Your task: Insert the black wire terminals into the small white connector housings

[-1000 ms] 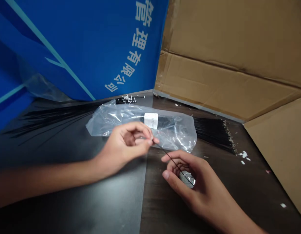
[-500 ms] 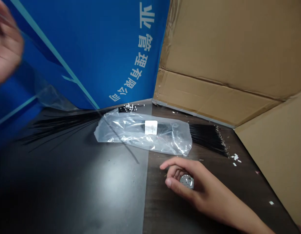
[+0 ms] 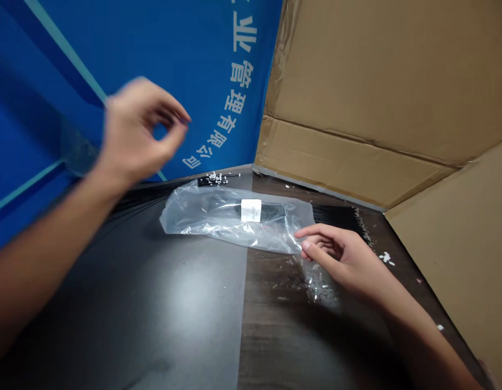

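Left hand (image 3: 139, 130) raised in a narrow pinch, blurred, its hold unclear; right hand (image 3: 336, 254) loosely curled by the plastic bag (image 3: 235, 216), above a clear packet (image 3: 320, 284) on the bench (image 3: 153, 325).

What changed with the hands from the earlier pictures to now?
The left hand rose to in front of the blue board; the thin black rod no longer shows. The right hand moved forward toward the clear plastic bag and let go of the small clear packet, now on the table. The bag and the black rod bundle stayed in place.
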### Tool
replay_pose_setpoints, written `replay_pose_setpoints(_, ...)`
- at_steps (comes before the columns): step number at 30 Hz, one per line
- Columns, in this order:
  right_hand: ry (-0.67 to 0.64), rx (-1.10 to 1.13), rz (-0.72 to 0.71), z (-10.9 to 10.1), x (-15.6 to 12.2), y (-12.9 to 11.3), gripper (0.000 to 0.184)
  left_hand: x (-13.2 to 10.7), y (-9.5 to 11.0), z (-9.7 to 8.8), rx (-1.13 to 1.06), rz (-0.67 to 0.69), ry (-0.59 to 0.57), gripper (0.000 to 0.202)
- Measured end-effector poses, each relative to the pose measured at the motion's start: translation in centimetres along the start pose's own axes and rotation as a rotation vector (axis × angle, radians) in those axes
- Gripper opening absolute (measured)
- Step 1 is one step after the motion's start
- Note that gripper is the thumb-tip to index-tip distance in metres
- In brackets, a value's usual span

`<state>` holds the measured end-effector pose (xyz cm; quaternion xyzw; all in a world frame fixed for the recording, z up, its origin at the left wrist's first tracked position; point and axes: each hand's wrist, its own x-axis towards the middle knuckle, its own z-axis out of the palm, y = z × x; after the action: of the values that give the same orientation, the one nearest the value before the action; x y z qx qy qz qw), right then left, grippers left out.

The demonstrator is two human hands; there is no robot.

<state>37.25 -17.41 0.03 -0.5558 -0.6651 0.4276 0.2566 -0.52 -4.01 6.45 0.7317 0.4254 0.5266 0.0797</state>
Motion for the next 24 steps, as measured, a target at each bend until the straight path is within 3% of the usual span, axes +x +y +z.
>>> replay_pose_setpoints(3, 0.019, -0.008, 0.022, -0.2, 0.7, 0.5, 0.050, -1.6, -3.6, 4.7, 0.120, 0.066, -0.241, 0.014)
replay_pose_setpoints(6, 0.034, -0.033, 0.027, -0.2, 1.1, 0.7, 0.049, -3.1, -6.1, 6.9, 0.141, 0.004, -0.353, 0.024)
replay_pose_setpoints(10, 0.180, -0.218, 0.025, -1.0, 1.0, 0.3, 0.038, -3.5, -7.2, 6.6, 0.246, -0.039, -0.442, 0.046)
replay_pose_setpoints(13, 0.356, -0.507, 0.191, -3.3, 1.0, 0.6, 0.023, -3.3, -7.8, 5.4, 0.384, -0.060, -0.492, 0.048)
replay_pose_setpoints(16, 0.444, -0.664, 0.389, -7.1, 1.4, 2.2, 0.017, -3.6, -9.1, 4.4, 0.480, -0.121, -0.562, 0.052)
replay_pose_setpoints(20, 0.410, -0.726, 0.619, -12.2, 2.0, 5.4, 0.010, -4.3, -11.2, 4.2, 0.524, -0.194, -0.550, 0.058)
replay_pose_setpoints(24, 0.316, -0.732, 0.758, -14.4, 2.3, 7.7, 0.021, -3.7, -12.3, 4.6, 0.511, -0.250, -0.464, 0.073)
